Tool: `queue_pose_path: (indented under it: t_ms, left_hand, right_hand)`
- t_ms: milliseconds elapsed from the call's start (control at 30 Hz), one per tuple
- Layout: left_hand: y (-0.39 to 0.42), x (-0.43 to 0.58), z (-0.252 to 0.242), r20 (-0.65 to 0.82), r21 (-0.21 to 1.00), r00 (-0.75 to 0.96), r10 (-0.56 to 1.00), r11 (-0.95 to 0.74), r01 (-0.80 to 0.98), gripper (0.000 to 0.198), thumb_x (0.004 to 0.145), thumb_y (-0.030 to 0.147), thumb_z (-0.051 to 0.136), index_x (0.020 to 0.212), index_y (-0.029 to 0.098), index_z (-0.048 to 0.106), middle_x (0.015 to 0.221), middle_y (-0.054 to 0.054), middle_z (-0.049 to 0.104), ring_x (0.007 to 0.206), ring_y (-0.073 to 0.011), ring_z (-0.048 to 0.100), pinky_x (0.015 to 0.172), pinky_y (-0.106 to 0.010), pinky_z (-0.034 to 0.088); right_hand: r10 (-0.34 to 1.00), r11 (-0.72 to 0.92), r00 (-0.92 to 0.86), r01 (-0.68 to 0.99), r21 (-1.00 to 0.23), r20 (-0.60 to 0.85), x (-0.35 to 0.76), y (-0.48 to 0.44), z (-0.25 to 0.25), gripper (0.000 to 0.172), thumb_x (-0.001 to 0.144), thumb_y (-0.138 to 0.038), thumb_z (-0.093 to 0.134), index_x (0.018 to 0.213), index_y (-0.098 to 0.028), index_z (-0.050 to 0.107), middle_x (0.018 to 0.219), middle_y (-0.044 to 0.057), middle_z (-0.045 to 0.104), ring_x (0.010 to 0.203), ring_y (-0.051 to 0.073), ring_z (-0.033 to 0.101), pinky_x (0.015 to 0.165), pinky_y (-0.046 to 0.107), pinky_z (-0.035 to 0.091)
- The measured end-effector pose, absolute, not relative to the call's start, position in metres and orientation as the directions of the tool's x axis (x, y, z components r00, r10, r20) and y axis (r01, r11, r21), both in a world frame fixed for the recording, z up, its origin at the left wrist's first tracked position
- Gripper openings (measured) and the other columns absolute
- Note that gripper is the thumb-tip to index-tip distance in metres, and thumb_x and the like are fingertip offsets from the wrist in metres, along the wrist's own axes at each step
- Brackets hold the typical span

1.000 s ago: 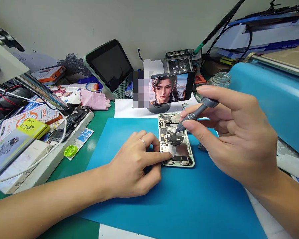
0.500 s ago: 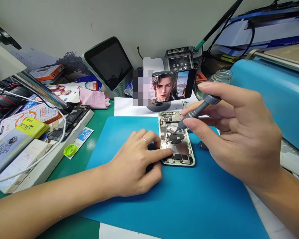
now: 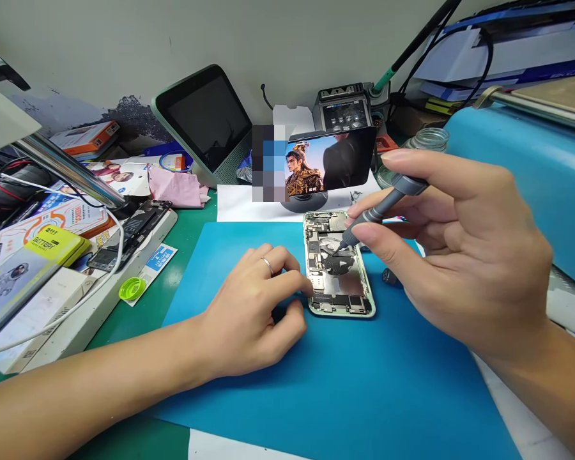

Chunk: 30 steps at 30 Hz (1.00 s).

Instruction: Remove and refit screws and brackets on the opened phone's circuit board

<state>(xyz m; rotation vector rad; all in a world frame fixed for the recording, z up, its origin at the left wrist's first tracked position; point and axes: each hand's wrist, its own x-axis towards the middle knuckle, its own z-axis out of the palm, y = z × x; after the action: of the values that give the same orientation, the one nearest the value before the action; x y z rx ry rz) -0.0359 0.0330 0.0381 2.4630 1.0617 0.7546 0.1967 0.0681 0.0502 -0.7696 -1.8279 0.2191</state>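
An opened smartphone with a pale green frame and bare inner parts lies on the blue mat. At its left edge rests my left hand, fingers loosely bent and apart, with the index fingertip touching the frame; a ring is on one finger. My right hand pinches a grey precision screwdriver between thumb and fingers, its top under the index finger. The screwdriver slants down to the left, its tip over the phone's upper middle. Whether the tip touches a screw is too small to tell.
Behind the phone, another phone playing a video leans on a stand. A smart display, a soldering station and a glass jar stand at the back. Battery boxes and a green cap lie left.
My left index finger has drawn back from inside the opened phone to its left edge. My right hand keeps the screwdriver in nearly the same place. The video picture has changed.
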Motion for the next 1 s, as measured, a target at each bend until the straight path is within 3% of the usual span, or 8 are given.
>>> queue_pose_path:
  t_ms: [500,833,1000]
  left_hand:
    - [0.0322,-0.0362,0.0385,0.299,0.514,0.592,0.748,-0.649,0.561,0.024,0.093,0.011,0.054,0.100,0.015,0.076,0.099,-0.006,0.065,0.087,-0.0212,0.057,0.081,-0.042,0.043]
    - [0.0332,-0.0348,0.0392,0.297,0.524,0.585,0.754,-0.641,0.561,0.025,0.092,0.011,0.054,0.103,0.014,0.076,0.099,-0.007,0.066,0.087,-0.0216,0.058,0.083,-0.043,0.044]
    - [0.0331,-0.0347,0.0395,0.289,0.515,0.593,0.751,-0.644,0.566,0.026,0.092,0.011,0.054,0.104,0.014,0.076,0.098,-0.007,0.066,0.088,-0.0223,0.058,0.082,-0.043,0.044]
  right_hand:
    - [0.562,0.798,-0.242,0.412,-0.440,0.791,0.1954,0.0697,0.0507,0.069,0.090,-0.007,0.077,0.149,-0.035,0.055,0.114,-0.003,0.071,0.101,0.014,0.078,0.082,0.022,0.070]
    - [0.601,0.770,-0.232,0.426,-0.476,0.765,0.1956,0.0657,0.0531,0.068,0.094,-0.009,0.072,0.150,-0.042,0.054,0.116,-0.003,0.072,0.104,0.019,0.078,0.082,0.031,0.072]
    - [0.601,0.774,-0.228,0.405,-0.487,0.766,0.1950,0.0661,0.0540,0.069,0.090,-0.007,0.074,0.148,-0.040,0.057,0.114,-0.002,0.073,0.103,0.021,0.078,0.079,0.031,0.071]
